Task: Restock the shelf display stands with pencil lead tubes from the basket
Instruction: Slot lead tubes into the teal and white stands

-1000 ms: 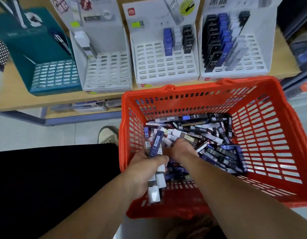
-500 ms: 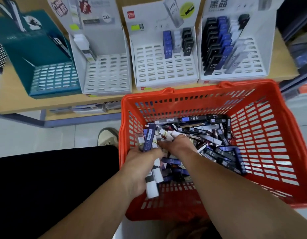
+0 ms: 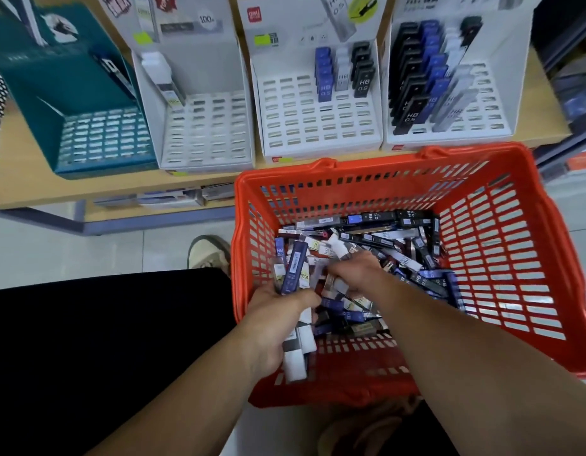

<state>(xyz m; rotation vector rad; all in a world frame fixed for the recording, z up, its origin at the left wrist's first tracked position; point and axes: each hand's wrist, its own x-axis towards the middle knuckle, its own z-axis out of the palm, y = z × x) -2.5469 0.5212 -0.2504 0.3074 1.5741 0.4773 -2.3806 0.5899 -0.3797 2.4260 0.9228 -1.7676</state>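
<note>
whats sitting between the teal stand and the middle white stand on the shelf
Another white display stand, mostly empty slots, with a few white tubes at its back left; head view.

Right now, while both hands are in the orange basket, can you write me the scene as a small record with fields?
left grip: holds a bundle of tubes, a blue one on top
right grip: down in the loose tubes; what it holds is hidden
basket: orange, just before the shelf
stands: four in a row, a teal stand and three white; the right stand has the most tubes
</note>
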